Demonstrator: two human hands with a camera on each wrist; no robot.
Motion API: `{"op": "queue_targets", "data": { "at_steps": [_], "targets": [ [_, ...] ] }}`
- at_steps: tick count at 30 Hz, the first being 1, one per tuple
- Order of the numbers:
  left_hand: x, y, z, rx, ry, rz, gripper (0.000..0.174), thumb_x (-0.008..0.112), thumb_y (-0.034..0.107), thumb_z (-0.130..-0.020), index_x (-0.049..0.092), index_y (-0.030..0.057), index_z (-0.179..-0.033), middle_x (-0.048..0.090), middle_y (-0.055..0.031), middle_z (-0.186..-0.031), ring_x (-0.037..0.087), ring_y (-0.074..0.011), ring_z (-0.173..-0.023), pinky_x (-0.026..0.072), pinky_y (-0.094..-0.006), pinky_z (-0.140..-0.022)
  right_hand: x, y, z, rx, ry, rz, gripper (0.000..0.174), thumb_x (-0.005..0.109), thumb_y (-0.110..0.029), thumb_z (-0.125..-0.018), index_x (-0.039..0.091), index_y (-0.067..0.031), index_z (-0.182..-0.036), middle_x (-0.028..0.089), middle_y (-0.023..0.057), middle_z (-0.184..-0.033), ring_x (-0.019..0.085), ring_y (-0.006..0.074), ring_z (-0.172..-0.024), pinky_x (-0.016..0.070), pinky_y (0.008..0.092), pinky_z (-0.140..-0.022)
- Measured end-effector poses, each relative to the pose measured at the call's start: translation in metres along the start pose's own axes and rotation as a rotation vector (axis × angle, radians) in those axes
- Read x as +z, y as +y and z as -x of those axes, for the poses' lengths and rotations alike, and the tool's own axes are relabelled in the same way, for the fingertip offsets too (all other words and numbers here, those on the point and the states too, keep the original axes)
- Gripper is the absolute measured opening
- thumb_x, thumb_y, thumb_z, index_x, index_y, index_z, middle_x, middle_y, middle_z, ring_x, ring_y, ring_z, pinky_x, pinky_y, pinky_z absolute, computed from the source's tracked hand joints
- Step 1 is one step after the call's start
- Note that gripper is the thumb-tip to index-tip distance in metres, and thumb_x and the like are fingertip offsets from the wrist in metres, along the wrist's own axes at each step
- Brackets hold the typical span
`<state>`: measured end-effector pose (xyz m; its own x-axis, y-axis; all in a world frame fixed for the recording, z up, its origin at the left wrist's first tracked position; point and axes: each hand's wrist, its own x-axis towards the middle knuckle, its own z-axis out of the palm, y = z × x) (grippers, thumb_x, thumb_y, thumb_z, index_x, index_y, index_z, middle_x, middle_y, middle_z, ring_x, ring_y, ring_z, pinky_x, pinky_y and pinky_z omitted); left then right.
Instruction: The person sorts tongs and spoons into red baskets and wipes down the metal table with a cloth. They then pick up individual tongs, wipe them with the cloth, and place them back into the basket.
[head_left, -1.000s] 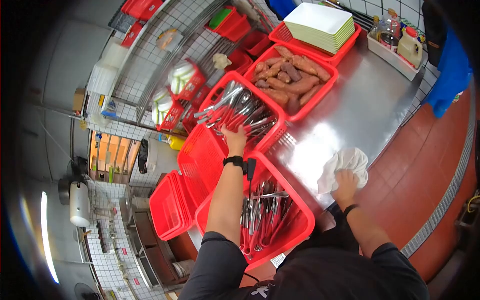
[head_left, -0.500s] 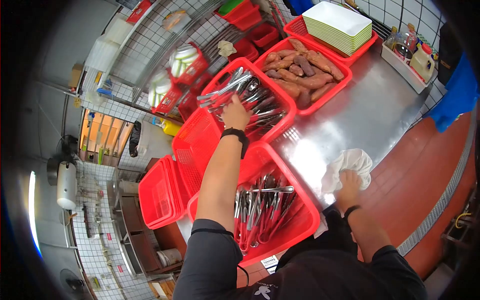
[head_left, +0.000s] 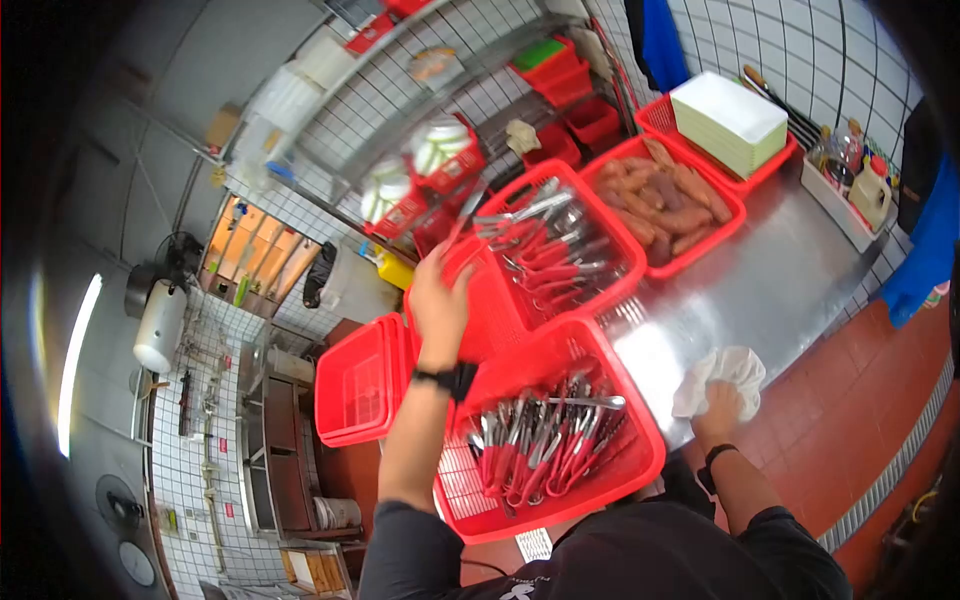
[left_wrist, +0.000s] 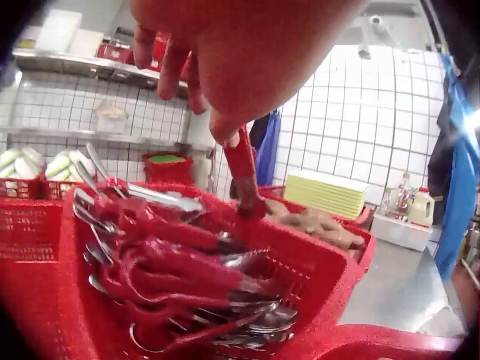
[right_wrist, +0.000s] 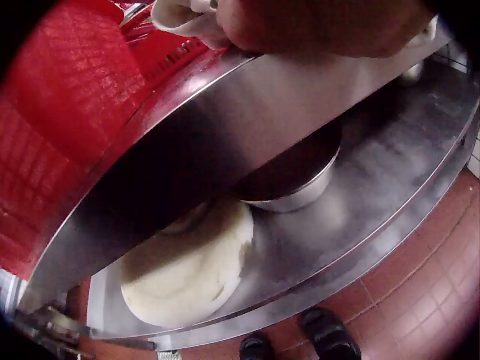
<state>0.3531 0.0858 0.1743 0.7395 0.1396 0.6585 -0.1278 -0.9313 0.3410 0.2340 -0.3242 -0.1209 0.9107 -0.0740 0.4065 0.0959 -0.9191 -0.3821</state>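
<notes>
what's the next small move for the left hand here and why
Probably lift straight up a little: the left hand pinches one red-handled utensil just over the red plastic basket of tangled matching utensils, so it should clear them first.

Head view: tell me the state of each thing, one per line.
left hand, pinching a red-handled utensil
right hand, gripping white cloth
near basket, filled with utensils
far basket, likewise filled
sweet potatoes, piled
plates, stacked

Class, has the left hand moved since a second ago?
Yes, the left hand has pulled back from over the tongs in the far basket to its near-left rim.
</notes>
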Motion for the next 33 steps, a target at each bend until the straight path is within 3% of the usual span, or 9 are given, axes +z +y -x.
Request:
{"op": "queue_targets", "data": {
  "at_steps": [6, 10, 15, 17, 20, 21, 26, 29, 33],
  "targets": [
    [-0.167, 0.008, 0.168, -0.528, 0.317, 0.307, 0.037, 0.067, 0.012, -0.092, 0.05, -0.0046, -0.119, 0.058, -0.0118, -0.11, 0.057, -0.0207, -0.102, 0.0458, -0.0341, -0.091, 0.013, 0.012, 0.006, -0.046, 0.005, 0.027, 0.028, 0.058, -0.023, -0.077, 0.06, -0.0054, -0.098, 0.059, 0.0128, -0.107, 0.051, 0.0344, -0.103, 0.0353, 0.0479, -0.088],
    [-0.183, 0.019, 0.292, -0.909, 0.361, 0.574, 0.019, 0.058, -0.005, -0.081, 0.049, 0.0009, -0.097, 0.059, -0.0097, -0.088, 0.058, -0.0137, -0.071, 0.0483, -0.027, -0.063, -0.003, 0.012, -0.005, 0.008, -0.109, -0.021, 0.04, 0.067, -0.026, -0.076, 0.059, -0.0043, -0.109, 0.056, 0.0202, -0.114, 0.049, 0.0399, -0.11, 0.0364, 0.0514, -0.093],
    [-0.154, 0.055, 0.381, -1.093, 0.233, 0.456, 0.025, 0.059, 0.0, -0.079, 0.051, 0.0009, -0.103, 0.062, -0.0082, -0.086, 0.062, -0.0203, -0.079, 0.0506, -0.0334, -0.074, -0.006, 0.016, -0.013, 0.176, 0.041, 0.211, 0.056, 0.072, -0.019, -0.074, 0.056, -0.0036, -0.125, 0.05, 0.027, -0.127, 0.042, 0.0429, -0.127, 0.0349, 0.0528, -0.104],
    [-0.129, 0.061, 0.404, -1.06, 0.137, 0.433, 0.027, 0.059, 0.0, -0.08, 0.051, 0.0007, -0.106, 0.063, -0.0078, -0.088, 0.063, -0.0195, -0.082, 0.0515, -0.0332, -0.076, 0.001, 0.033, -0.036, 0.378, -0.448, 0.288, 0.061, 0.071, -0.018, -0.076, 0.052, -0.0048, -0.133, 0.053, 0.0273, -0.129, 0.048, 0.0424, -0.126, 0.0414, 0.0506, -0.102],
    [-0.129, 0.07, 0.38, -1.043, -0.006, 0.567, 0.037, 0.062, 0.005, -0.08, 0.051, -0.0028, -0.115, 0.067, -0.0159, -0.098, 0.068, -0.0283, -0.093, 0.0518, -0.0383, -0.082, 0.096, 0.161, -0.088, 0.725, -0.544, -1.212, 0.045, 0.059, -0.016, -0.089, 0.053, -0.0025, -0.131, 0.064, 0.0187, -0.116, 0.067, 0.0364, -0.097, 0.0576, 0.0456, -0.08],
    [-0.131, 0.066, 0.377, -1.063, 0.001, 0.59, 0.037, 0.062, 0.005, -0.08, 0.051, -0.0028, -0.115, 0.067, -0.0159, -0.098, 0.068, -0.0283, -0.093, 0.0518, -0.0383, -0.082, 0.058, 0.126, -0.112, 0.876, -0.632, -1.451, 0.038, 0.053, -0.011, -0.093, 0.053, 0.0, -0.129, 0.064, 0.0157, -0.116, 0.067, 0.0318, -0.099, 0.0583, 0.0459, -0.079],
    [-0.127, 0.055, 0.347, -0.891, -0.197, 0.555, 0.045, 0.065, 0.01, -0.077, 0.051, -0.0028, -0.118, 0.067, -0.0218, -0.098, 0.067, -0.0359, -0.097, 0.0511, -0.0404, -0.084, -0.057, -0.064, -0.15, 0.469, -0.48, -1.422, 0.044, 0.056, -0.003, -0.085, 0.054, 0.0012, -0.129, 0.063, 0.011, -0.115, 0.065, 0.0246, -0.101, 0.0545, 0.0379, -0.085],
    [-0.121, 0.061, 0.324, -0.785, -0.334, 0.577, 0.048, 0.065, 0.013, -0.077, 0.05, -0.0028, -0.12, 0.066, -0.0242, -0.097, 0.065, -0.0401, -0.097, 0.0509, -0.0433, -0.085, -0.099, -0.14, -0.101, 0.449, -0.834, -1.518, 0.048, 0.065, -0.004, -0.084, 0.051, -0.0004, -0.129, 0.062, 0.0082, -0.118, 0.062, 0.0212, -0.106, 0.0505, 0.0368, -0.092],
    [-0.096, 0.089, 0.295, -0.636, -0.67, 0.375, 0.035, 0.058, 0.013, -0.081, 0.044, -0.0031, -0.109, 0.063, -0.0315, -0.096, 0.063, -0.0495, -0.089, 0.0488, -0.0546, -0.079, -0.119, -0.207, -0.019, -0.064, -1.136, -1.505, 0.076, 0.073, -0.013, -0.084, 0.029, -0.0089, -0.146, 0.052, 0.0049, -0.128, 0.053, 0.0167, -0.115, 0.0469, 0.0365, -0.097]
  ]
}}
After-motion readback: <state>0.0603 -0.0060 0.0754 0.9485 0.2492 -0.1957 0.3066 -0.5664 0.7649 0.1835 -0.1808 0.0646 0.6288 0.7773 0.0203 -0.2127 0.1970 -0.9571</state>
